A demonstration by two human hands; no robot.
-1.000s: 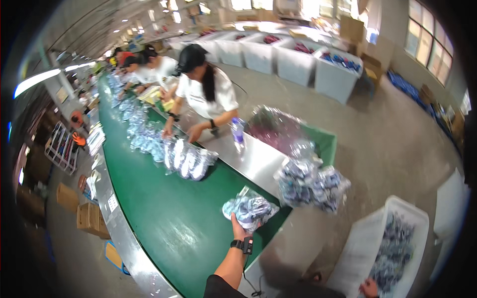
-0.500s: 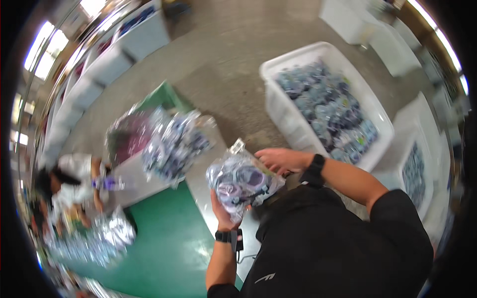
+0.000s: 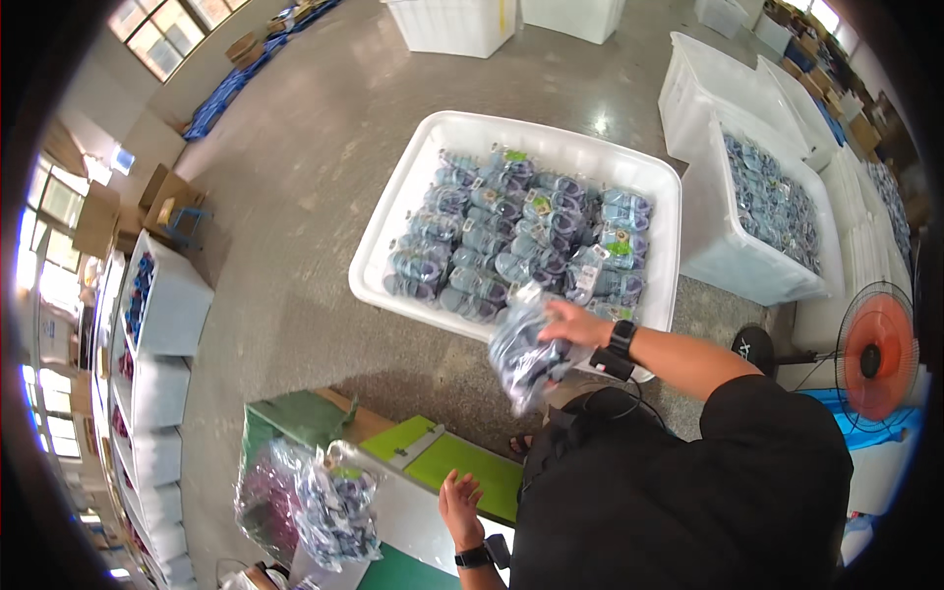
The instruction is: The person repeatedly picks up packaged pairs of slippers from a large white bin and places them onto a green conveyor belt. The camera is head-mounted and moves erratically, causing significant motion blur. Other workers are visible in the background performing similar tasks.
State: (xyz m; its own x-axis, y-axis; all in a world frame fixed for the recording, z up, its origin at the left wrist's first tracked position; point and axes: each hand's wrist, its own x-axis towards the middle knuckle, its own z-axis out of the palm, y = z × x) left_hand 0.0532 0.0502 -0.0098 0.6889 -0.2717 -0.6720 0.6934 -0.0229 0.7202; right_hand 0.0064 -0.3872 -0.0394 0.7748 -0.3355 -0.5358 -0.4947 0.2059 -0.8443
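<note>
One head camera looks steeply down, close over the person's torso (image 3: pixel 678 492)

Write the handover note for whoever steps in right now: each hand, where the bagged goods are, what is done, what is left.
Right hand: grips a clear plastic bag of dark blue items, held over the near rim of the large white plastic bin.
Left hand: open, empty, low beside the green-topped table.
Done: the bin already holds rows of similar bags.
Left: the held bag is not yet in the bin; more filled bags lie heaped at the table's end.
</note>
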